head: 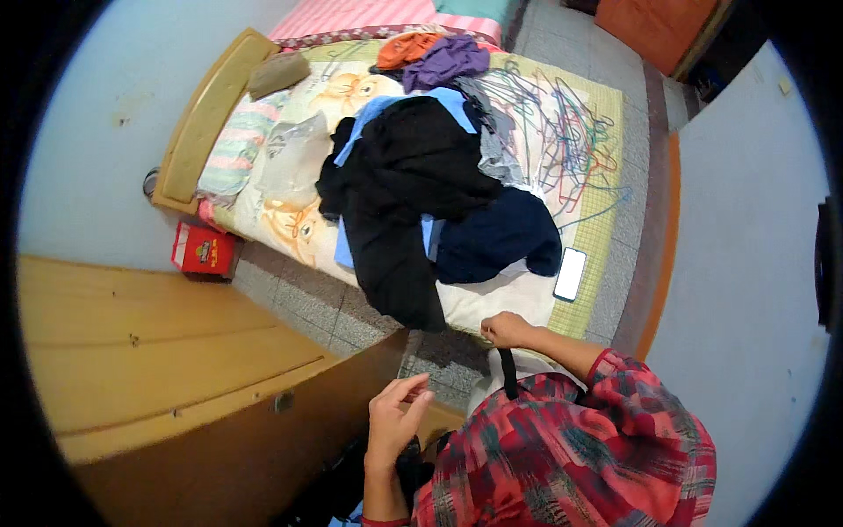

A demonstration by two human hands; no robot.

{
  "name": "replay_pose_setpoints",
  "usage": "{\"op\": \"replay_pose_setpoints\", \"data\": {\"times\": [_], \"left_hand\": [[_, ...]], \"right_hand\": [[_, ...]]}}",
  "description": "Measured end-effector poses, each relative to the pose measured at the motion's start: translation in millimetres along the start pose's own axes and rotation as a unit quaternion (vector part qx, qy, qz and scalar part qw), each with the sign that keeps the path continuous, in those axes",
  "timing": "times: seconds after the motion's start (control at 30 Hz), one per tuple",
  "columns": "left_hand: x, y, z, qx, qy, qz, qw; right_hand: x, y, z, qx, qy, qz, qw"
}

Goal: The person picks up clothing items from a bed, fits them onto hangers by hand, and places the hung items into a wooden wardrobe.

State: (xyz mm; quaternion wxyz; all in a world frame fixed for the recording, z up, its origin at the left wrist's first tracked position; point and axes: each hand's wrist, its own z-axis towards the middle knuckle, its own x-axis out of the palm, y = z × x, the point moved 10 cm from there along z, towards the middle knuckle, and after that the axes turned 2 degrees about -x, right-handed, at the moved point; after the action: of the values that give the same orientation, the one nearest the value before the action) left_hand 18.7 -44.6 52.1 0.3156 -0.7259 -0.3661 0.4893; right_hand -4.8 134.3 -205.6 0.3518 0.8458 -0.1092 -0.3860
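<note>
My left hand (396, 414) is raised beside a wooden cabinet door, thumb and fingers apart, with nothing visible between them. My right hand (506, 329) is curled near the front edge of the bed. A black strap (508, 374) runs from just below it towards my plaid shirt; whether the fingers grip it is unclear. Before me on the bed, a black long-sleeved garment (421, 155) lies spread over light blue cloth (345, 244), one sleeve reaching over the near edge. A crumpled navy garment (500, 234) lies to its right, and a phone with a bright screen (570, 274) beyond that.
Tangled wire hangers (573, 141) cover the bed's right side. Purple (451, 60) and orange (407, 50) clothes are heaped at the back. A clear plastic bag (295, 161) and striped pillow (238, 145) lie left. A wooden cabinet (171, 329) and red bag (201, 249) flank the floor.
</note>
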Motion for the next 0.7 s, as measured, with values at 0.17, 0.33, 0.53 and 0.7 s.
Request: {"op": "replay_pose_setpoints", "data": {"times": [0.17, 0.33, 0.53, 0.7], "left_hand": [[38, -6, 44, -0.001, 0.117, 0.030, 0.993], [52, 7, 67, -0.075, 0.156, 0.017, 0.985], [39, 22, 84, -0.109, 0.140, 0.030, 0.984], [33, 35, 91, -0.147, 0.111, 0.005, 0.983]], "right_hand": [[-44, -38, 45, -0.012, -0.124, 0.086, 0.988], [-96, -97, 114, 0.106, -0.158, 0.422, 0.886], [-220, -104, 228, 0.068, -0.346, 0.388, 0.852], [-239, -121, 329, 0.102, -0.321, 0.694, 0.636]]}}
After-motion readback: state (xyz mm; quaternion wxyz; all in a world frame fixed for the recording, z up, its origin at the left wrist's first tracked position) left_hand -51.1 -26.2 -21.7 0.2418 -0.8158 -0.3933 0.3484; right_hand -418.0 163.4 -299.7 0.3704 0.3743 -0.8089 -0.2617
